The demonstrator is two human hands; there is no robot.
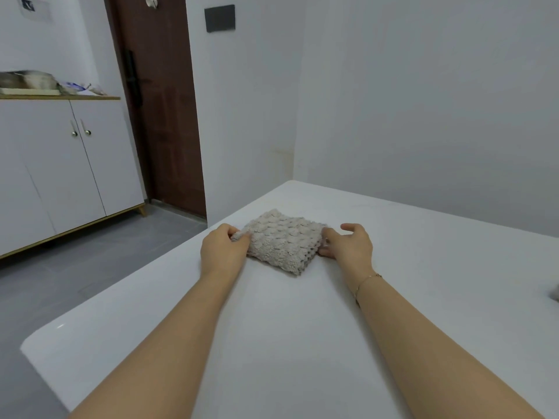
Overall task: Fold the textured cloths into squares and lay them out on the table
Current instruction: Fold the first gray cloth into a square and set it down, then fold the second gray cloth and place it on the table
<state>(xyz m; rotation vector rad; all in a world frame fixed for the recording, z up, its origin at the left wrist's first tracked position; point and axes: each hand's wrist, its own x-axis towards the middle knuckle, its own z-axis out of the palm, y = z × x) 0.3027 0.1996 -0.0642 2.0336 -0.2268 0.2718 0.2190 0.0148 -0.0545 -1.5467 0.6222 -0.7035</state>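
The hands flank a folded cloth [282, 241] at the middle of the frame; the left hand [222, 247] has its fingers curled onto the cloth's left corner, pinching the pile there, while the right hand [348, 244] lies loosely open against the right edge, thumb lifted clear, fingertips tucked at the stacked layers. That split looks deliberate: one hand pins a corner so the fabric cannot slide on the smooth surface, the other squares the loose edges against it; the layered edge facing the lower right shows several thicknesses, so the cloth appears already folded down to a rough square. It rests flat on the white bench [272, 328], slightly skewed to the bench's edges, set toward the far left part of the top; I judge this leaves bare room nearer the lower frame and to the right for more squares. A grey scrap at the right edge of the frame [555, 293] may be another cloth, though too little shows to tell. A thin bracelet [367, 281] sits on the right wrist; a white cabinet [60, 164] and a dark door [163, 116] fill the upper left.
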